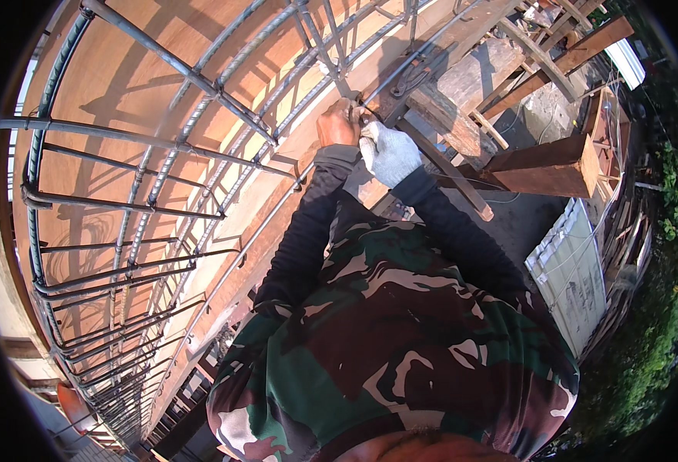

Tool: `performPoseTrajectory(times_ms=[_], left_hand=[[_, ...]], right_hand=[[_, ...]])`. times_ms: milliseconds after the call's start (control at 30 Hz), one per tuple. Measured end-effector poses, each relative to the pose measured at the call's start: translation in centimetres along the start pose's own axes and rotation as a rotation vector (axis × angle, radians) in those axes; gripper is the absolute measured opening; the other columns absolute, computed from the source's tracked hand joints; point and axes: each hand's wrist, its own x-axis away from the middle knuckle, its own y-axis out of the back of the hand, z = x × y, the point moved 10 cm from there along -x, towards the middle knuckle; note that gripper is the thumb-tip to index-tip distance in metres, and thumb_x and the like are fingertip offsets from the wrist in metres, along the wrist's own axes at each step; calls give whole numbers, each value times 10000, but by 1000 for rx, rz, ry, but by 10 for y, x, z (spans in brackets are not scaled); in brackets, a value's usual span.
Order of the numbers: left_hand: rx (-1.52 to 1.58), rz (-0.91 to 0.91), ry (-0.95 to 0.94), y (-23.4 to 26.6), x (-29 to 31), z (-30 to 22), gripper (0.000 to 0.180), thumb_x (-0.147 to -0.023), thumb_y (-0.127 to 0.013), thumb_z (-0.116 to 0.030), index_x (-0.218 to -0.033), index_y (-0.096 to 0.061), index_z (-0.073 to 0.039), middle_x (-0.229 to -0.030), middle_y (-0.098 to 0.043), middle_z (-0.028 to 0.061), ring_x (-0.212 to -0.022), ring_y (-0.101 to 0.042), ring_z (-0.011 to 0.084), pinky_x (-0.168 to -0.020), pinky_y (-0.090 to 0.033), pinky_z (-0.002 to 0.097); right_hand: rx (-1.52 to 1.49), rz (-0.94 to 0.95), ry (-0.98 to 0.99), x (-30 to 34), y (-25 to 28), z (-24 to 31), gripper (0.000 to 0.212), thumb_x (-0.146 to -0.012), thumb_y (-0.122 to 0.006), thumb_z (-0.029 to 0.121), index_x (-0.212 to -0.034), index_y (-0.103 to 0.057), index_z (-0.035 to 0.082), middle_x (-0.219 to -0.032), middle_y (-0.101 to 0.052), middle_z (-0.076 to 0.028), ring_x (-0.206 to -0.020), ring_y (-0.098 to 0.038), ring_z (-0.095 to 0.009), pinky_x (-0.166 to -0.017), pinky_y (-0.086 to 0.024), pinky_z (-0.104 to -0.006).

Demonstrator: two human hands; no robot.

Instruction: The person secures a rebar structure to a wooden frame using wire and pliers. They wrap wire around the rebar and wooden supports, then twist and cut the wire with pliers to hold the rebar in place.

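Note:
My bare left hand [339, 123] and my right hand [390, 152], in a pale work glove, meet at the top middle beside the rebar cage [189, 146]. The left fingers are curled and closed near the end of a thin steel bar [424, 48] that runs along the formwork edge. Pressed together at the tips, the gloved fingers touch or nearly touch the left ones. Whatever lies between the fingers is too small to make out. Just beyond them a dark coil of tie wire [416, 75] rests on a wooden beam.
Plywood formwork [96, 185] backs the cage on the left, where several bar ends stick out toward my left arm. To the right are a thick timber beam [551, 165], a slanting wooden strip [450, 171] and a pale corrugated sheet [570, 266]. Greenery [666, 308] lies far right.

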Motion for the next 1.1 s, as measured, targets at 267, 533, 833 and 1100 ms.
performPoseTrajectory(times_ms=[267,533,833,1100], left_hand=[[20,60,-221,-2,12,1,116,-787,-699,-57,-885,-716,3,-863,-682,214,-798,-670,408,-700,-531,441],[243,256,-260,1,6,-12,281,-680,-726,-27,-957,-699,9,-981,-624,173,-894,-646,381,-771,-514,410],[137,-11,-112,-8,17,-4,155,-771,-667,-58,-920,-682,-19,-933,-594,186,-800,-639,401,-688,-524,445],[168,-25,-268,4,13,-17,91,-773,-634,-45,-847,-667,-4,-843,-593,177,-768,-639,373,-666,-519,446]], right_hand=[[33,4,67,-10,13,16,137,-831,-624,190,-885,-598,66,-709,-624,-205,-704,-639,-411,-612,-506,-501],[185,71,201,-59,38,30,146,-857,-600,211,-866,-629,69,-762,-638,-186,-778,-650,-387,-685,-516,-482],[195,5,126,-76,34,-8,134,-868,-621,224,-935,-656,113,-811,-677,-149,-789,-663,-369,-692,-520,-466],[386,142,14,-54,30,-21,120,-854,-635,233,-912,-658,131,-782,-671,-170,-768,-667,-371,-661,-517,-488]])
